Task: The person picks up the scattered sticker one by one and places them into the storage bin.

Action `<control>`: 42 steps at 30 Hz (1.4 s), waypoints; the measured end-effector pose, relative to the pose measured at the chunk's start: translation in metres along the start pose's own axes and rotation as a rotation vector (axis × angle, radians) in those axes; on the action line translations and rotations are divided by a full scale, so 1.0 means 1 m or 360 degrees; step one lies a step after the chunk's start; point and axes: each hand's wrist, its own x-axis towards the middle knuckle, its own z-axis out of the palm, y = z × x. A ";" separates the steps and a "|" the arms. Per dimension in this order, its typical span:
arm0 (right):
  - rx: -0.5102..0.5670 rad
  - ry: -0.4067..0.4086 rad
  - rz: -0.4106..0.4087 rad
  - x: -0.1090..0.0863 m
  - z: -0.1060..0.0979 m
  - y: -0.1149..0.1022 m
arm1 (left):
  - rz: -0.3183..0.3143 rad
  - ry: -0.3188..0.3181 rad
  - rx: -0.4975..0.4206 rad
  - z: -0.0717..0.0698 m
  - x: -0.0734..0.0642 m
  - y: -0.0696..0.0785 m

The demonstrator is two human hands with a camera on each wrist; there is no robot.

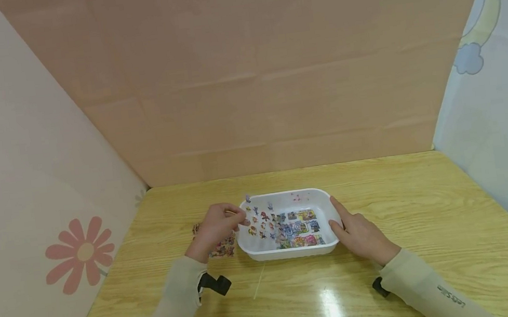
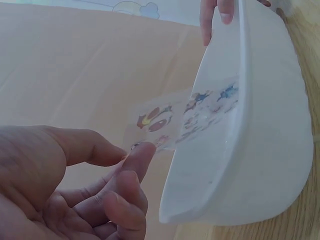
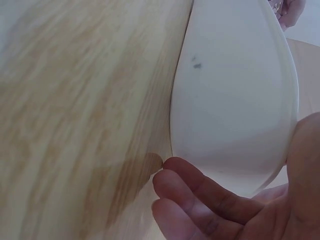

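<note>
A white plastic tray (image 1: 288, 253) with rounded corners sits on the table in the head view. My left hand (image 1: 217, 226) is at the tray's left end, pinching a clear sheet of small colourful stickers (image 1: 263, 224) between thumb and forefinger. In the left wrist view this transparent sheet (image 2: 159, 122) slants over the tray's rim into it. More colourful printed sheets (image 1: 300, 228) lie on the tray floor. My right hand (image 1: 362, 233) holds the tray's right end, thumb over the rim, and its fingers (image 3: 187, 192) curl beneath the outer wall in the right wrist view.
Another batch of colourful printed pieces (image 1: 223, 249) lies left of the tray, partly hidden by the left hand. A thin pale strip (image 1: 259, 281) is in front of the tray. The wooden table (image 1: 409, 203) meets a brown backdrop (image 1: 257, 100) and patterned side walls.
</note>
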 end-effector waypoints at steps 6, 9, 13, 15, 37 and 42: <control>0.0005 0.0004 0.0007 -0.001 0.000 0.000 | 0.0001 -0.0080 0.0006 0.009 0.001 0.002; 0.0000 0.0007 0.0008 -0.001 0.001 0.001 | 0.0002 -0.0106 0.0013 0.014 0.002 0.001; -0.0002 0.0010 -0.0003 -0.001 0.001 0.001 | -0.0006 -0.0133 0.0021 0.020 0.003 0.000; -0.0004 0.0014 -0.0013 0.000 0.002 0.002 | -0.0023 -0.0150 0.0004 0.022 0.003 0.000; 0.0006 -0.0006 -0.0003 0.002 -0.001 0.000 | -0.0096 -0.0302 -0.0028 0.041 0.007 0.006; 0.0009 -0.0011 0.0002 0.001 0.000 0.002 | -0.0098 -0.0321 -0.0005 0.042 0.006 0.005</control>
